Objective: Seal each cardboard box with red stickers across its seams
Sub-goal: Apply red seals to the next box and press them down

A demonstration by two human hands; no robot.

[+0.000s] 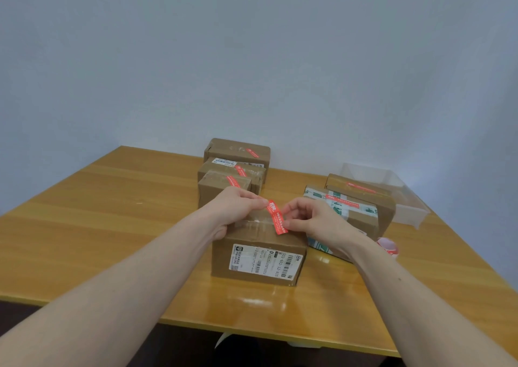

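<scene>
**Red sticker held over top seam of nearest box**

Nearest cardboard box [259,257] sits on the wooden table [112,240] near the front edge, white shipping label [265,260] on the side facing the camera. Clear tape runs along its top.

Red sticker [277,217] lies across the box's top, running from the far side toward the near edge. Left hand [238,207] pinches the far end between thumb and fingertips; that end looks lifted off the surface. Right hand [311,218] has fingers curled, with thumb and a fingertip pinching the near end, low on the box top. Can't tell how much of the sticker is already stuck down.

Behind the left hand: three more cardboard boxes in a row going away from the camera, front [215,190], middle [224,170], rear [236,149], each with a red sticker on top.

Right of the hands: a box wrapped in green-and-white printed tape [353,212], red sticker on top, leaning against or touching a plain cardboard box [361,188] behind it, also stickered. Clear plastic bin [403,198] at far right, near the table edge.

Sticker roll [388,247], red and white, sits on the table just beyond the right wrist.
</scene>
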